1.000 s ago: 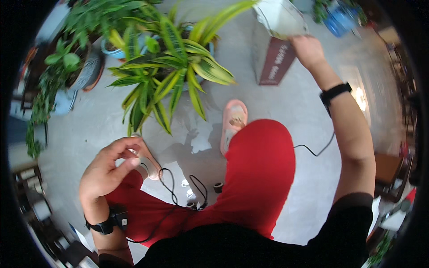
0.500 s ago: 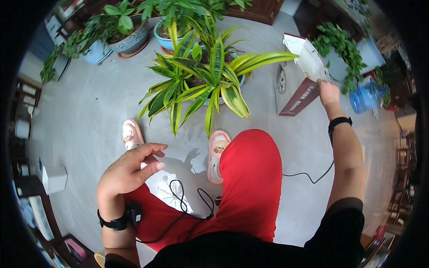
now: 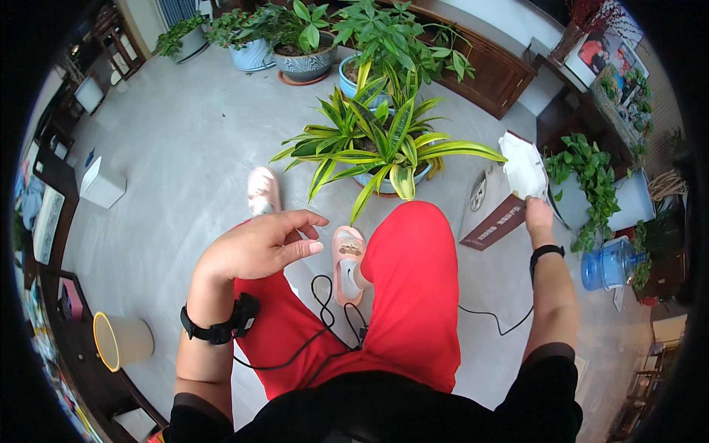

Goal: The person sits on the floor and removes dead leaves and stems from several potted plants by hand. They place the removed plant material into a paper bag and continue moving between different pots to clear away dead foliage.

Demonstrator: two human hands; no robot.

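Observation:
My right hand grips the near right edge of a cardboard box, dark red and grey outside and white inside. Its top is open, and it stands on the floor to the right of the potted plants. Over my left thigh, my left hand hangs in the air, fingers loosely stretched and nothing in it. Straight ahead of me, a snake plant with yellow-edged leaves fills a blue pot; one long leaf reaches toward the box.
More potted plants line the far side by a wooden cabinet. A trailing plant and a blue water jug stand right of the box. At left are a white bin and a yellow wastebasket. A black cable crosses my legs.
The view has turned, and the yellow wastebasket and more far plants now show. My right hand keeps its grip on the box, which appears lower in the picture. My left hand remains empty.

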